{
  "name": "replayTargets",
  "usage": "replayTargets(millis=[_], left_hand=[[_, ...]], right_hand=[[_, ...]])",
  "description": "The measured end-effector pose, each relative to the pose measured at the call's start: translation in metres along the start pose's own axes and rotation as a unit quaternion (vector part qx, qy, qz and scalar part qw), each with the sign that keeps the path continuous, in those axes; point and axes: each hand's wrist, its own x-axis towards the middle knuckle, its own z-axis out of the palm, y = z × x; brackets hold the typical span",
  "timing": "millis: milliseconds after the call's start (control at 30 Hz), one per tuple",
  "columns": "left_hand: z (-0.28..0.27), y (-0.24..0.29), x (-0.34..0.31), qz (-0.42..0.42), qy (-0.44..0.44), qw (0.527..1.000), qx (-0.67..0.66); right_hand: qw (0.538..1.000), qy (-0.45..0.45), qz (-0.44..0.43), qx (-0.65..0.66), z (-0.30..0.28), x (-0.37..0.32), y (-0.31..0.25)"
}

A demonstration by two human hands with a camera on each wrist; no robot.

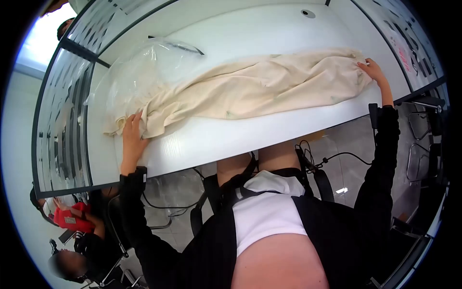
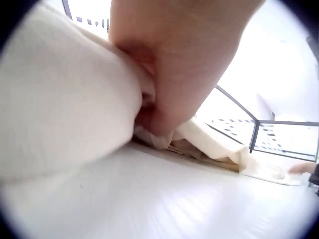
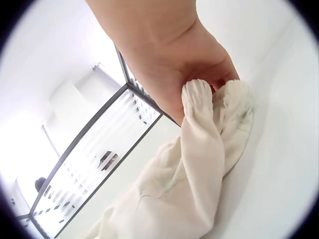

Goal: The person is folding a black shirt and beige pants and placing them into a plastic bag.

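Observation:
A long cream cloth (image 1: 260,86) with faint green marks lies bunched lengthwise across the white table (image 1: 192,139). At its left end my left hand (image 1: 132,142) grips the fabric; in the left wrist view the thumb of the left hand (image 2: 174,59) presses into folds of the cloth (image 2: 65,99). My right hand (image 1: 375,74) holds the far right end. In the right wrist view the right hand (image 3: 174,55) pinches two gathered, ribbed edges of the cloth (image 3: 199,164), its fingertips mostly hidden behind them.
Clear plastic wrap (image 1: 139,67) lies behind the cloth's left part. Glass partitions (image 1: 65,120) with dark frames border the table. A round grommet (image 1: 308,14) is at the back. Seated people, one with a red item (image 1: 74,216), are at lower left; cables and chairs stand below the table edge.

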Motion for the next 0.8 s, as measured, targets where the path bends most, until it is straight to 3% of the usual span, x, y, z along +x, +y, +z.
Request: replayTargets(millis=[67, 133, 200, 267, 333, 467, 500, 533, 600, 667, 700, 800], left_hand=[[-0.005, -0.005, 0.003, -0.018, 0.021, 1.0, -0.012], [-0.001, -0.041, 0.004, -0.035, 0.066, 0.997, 0.011], [-0.055, -0.035, 0.023, -0.125, 0.009, 0.965, -0.23], [-0.098, -0.024, 0.038, -0.152, -0.061, 0.875, -0.456], [-0.132, -0.007, 0.053, -0.092, -0.08, 0.88, -0.459], [-0.129, -0.033, 0.09, -0.127, -0.133, 0.878, -0.443], [-0.122, -0.037, 0.1, -0.142, -0.138, 0.902, -0.383], [-0.111, -0.044, 0.108, -0.104, -0.132, 0.931, -0.323], [-0.078, -0.068, 0.12, -0.096, -0.093, 0.987, -0.094], [-0.066, -0.053, 0.124, -0.081, 0.025, 0.996, -0.024], [-0.063, -0.047, 0.128, -0.09, 0.006, 0.996, -0.017], [-0.051, 0.002, 0.122, 0.067, 0.014, 0.991, -0.113]], right_hand=[[0.999, 0.01, -0.043, -0.011, -0.002, 0.004, 0.006], [0.993, -0.008, -0.033, 0.117, -0.012, -0.003, -0.002], [0.979, -0.031, -0.015, 0.203, -0.027, -0.022, -0.018], [0.967, -0.058, 0.005, 0.246, -0.043, -0.038, -0.036], [0.981, -0.064, 0.003, 0.185, -0.048, -0.032, -0.031], [0.997, -0.061, -0.007, 0.052, -0.039, -0.02, -0.017], [0.998, -0.052, -0.01, 0.027, -0.034, -0.016, -0.011], [0.999, -0.052, -0.004, 0.015, -0.03, -0.012, -0.009], [0.999, -0.049, 0.009, -0.009, -0.024, -0.011, -0.01], [0.999, -0.036, 0.024, 0.007, -0.023, -0.019, -0.012], [0.999, -0.029, 0.032, 0.015, -0.022, -0.023, -0.014], [0.984, 0.109, -0.053, -0.13, -0.018, -0.045, -0.03]])
